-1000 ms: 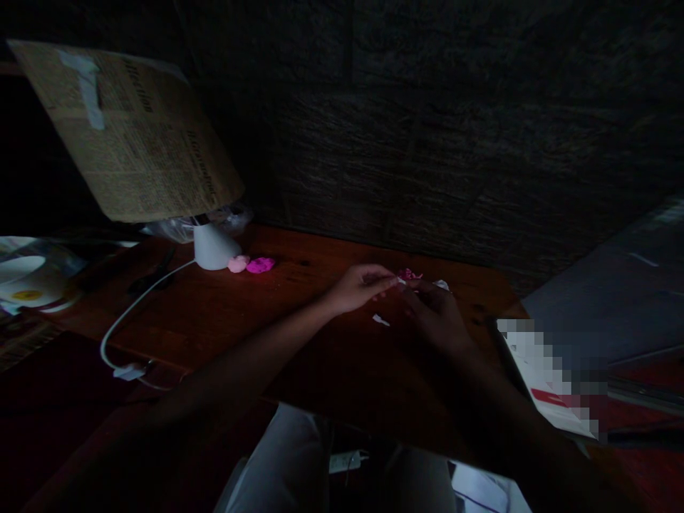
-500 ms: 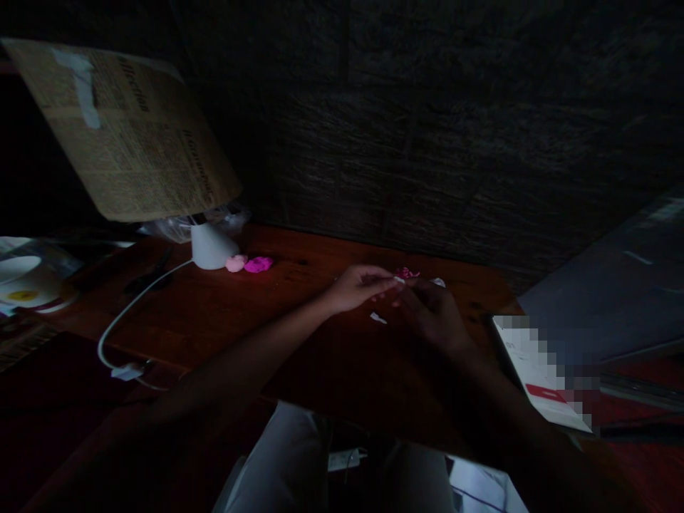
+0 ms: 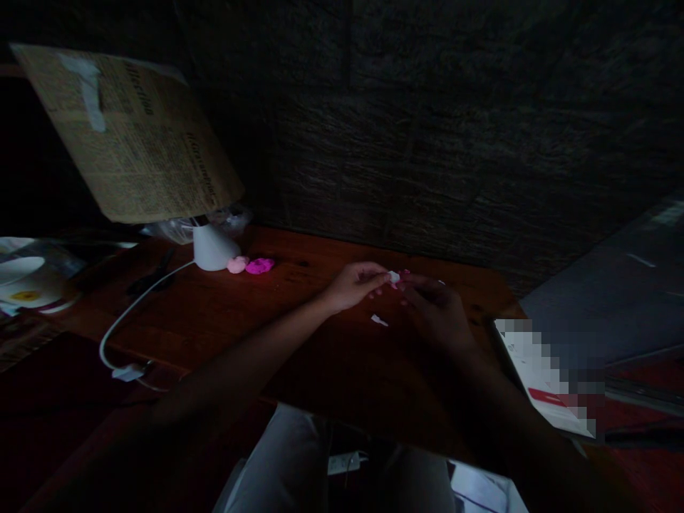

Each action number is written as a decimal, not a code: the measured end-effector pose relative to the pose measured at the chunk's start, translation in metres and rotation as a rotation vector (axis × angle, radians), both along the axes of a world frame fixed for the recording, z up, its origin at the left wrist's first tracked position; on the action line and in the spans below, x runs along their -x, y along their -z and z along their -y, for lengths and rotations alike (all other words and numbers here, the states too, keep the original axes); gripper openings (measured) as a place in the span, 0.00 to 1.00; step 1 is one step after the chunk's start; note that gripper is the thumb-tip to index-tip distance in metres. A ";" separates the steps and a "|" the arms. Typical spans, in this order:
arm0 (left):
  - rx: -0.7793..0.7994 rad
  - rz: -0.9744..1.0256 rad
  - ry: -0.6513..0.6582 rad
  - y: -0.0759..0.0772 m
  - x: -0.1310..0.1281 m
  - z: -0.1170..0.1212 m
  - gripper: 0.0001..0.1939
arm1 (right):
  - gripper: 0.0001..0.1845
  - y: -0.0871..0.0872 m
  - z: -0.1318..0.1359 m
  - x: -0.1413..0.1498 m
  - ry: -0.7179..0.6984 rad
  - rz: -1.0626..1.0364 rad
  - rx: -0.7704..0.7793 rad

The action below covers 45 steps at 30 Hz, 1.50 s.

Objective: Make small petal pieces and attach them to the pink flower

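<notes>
Over the wooden table, my left hand point(image 3: 355, 286) pinches a small white piece point(image 3: 394, 276) between thumb and forefinger. A trace of pink shows at the lower edge of that piece. Close against it on the right, the fingers of my right hand point(image 3: 437, 310) are drawn together at the piece's edge; in the dim light I cannot tell exactly what lies between them. A bit of pink point(image 3: 406, 271) shows just beyond the right fingertips. Below the hands a torn white scrap point(image 3: 379, 320) lies on the tabletop.
A pink lump point(image 3: 238, 264) and a magenta lump point(image 3: 260, 266) sit by the base of a lamp point(image 3: 211, 248). Its white cord point(image 3: 120, 320) runs over the table's left part. A paper cup point(image 3: 24, 281) stands far left, a desk calendar point(image 3: 534, 363) at right. A dark wall point(image 3: 342, 142) rises behind.
The white piece between my fingers now shows broader, with pink at its edge. My hands have stayed in nearly the same place. The view has shifted slightly.
</notes>
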<state>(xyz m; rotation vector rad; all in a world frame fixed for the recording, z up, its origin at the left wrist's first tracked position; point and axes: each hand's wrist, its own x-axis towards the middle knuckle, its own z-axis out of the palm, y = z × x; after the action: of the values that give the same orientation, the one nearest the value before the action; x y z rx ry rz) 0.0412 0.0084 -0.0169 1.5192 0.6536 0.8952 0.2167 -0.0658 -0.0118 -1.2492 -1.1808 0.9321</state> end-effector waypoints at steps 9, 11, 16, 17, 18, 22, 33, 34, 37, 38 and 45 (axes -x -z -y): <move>-0.003 -0.026 0.118 0.001 -0.001 0.001 0.22 | 0.22 -0.005 0.001 0.001 0.000 -0.004 0.042; -0.050 -0.050 0.137 0.000 0.001 -0.001 0.23 | 0.22 -0.004 0.000 0.000 0.019 -0.014 0.060; -0.417 -0.298 0.183 -0.002 0.013 -0.005 0.20 | 0.22 -0.006 -0.001 -0.002 0.081 -0.117 0.063; -0.503 -0.380 0.211 -0.002 0.016 -0.005 0.21 | 0.22 -0.008 0.000 -0.002 0.087 -0.130 0.066; -0.582 -0.458 0.242 -0.002 0.018 -0.005 0.21 | 0.21 -0.010 0.001 -0.001 0.091 -0.139 0.068; -0.767 -0.639 0.348 -0.002 0.020 -0.003 0.14 | 0.20 -0.017 0.005 0.001 0.089 -0.142 0.058; -0.572 -0.455 0.256 -0.003 0.013 0.000 0.06 | 0.17 -0.010 0.002 -0.003 0.047 -0.234 0.102; -0.530 -0.398 0.235 -0.003 0.012 -0.001 0.06 | 0.18 -0.010 0.002 -0.003 0.043 -0.236 0.101; -0.429 -0.249 0.177 -0.003 0.009 -0.002 0.05 | 0.19 -0.013 0.003 -0.003 0.031 -0.238 0.099; -0.396 -0.212 0.167 -0.004 0.009 -0.002 0.05 | 0.20 -0.014 0.004 -0.002 0.026 -0.246 0.098; -0.140 -0.150 0.126 -0.004 0.009 -0.004 0.15 | 0.24 -0.020 0.005 0.002 0.021 -0.292 0.098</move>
<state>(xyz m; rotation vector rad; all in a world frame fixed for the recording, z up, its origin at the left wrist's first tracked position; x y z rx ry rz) 0.0323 0.0123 -0.0130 1.7463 0.6050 0.7488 0.2144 -0.0710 0.0085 -1.1540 -0.8993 1.1257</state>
